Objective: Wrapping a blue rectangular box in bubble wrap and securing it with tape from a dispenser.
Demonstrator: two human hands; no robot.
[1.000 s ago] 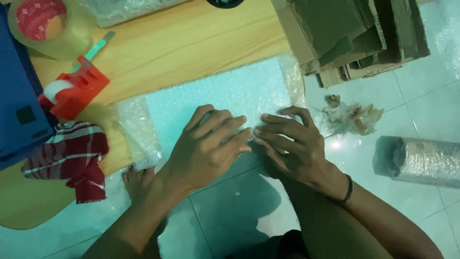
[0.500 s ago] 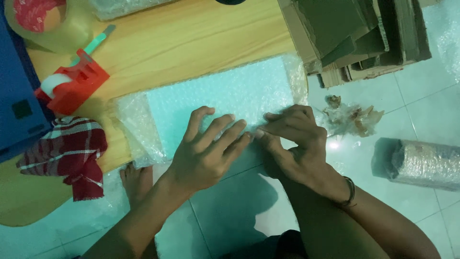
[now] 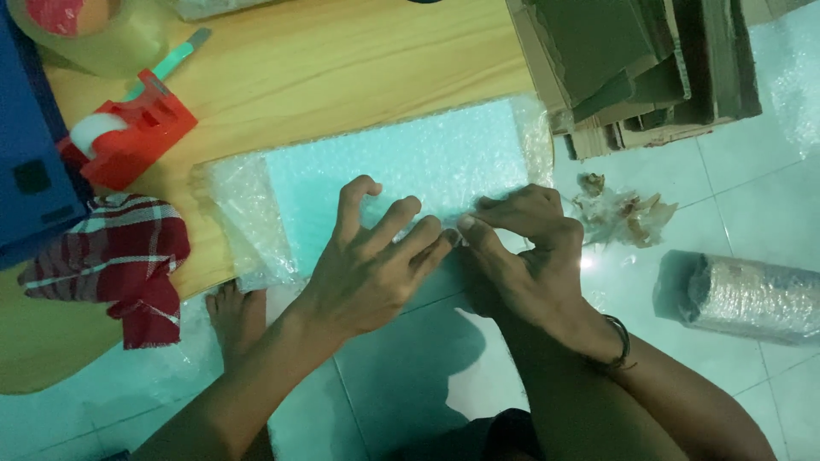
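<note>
A: While our left hand [image 3: 367, 269] lies spread flat, fingers apart, on the bubble wrap sheet [image 3: 401, 171], our right hand [image 3: 530, 248] bunches up beside it, fingertips pinched together on the sheet's near edge.

B: And the sheet itself lies half on the wooden tabletop [image 3: 342, 68], half out over the tiled floor [image 3: 410, 376].

A: That overhang worries us. Ease the flat palm and the slick plastic could slide off the edge.

B: The pinch is small too; we could lose the fold, we reckon.

A: The red tape dispenser [image 3: 128, 137] sits well apart on the left, past the checked cloth [image 3: 120, 256].

B: A long reach, that, with both hands busy.
</note>
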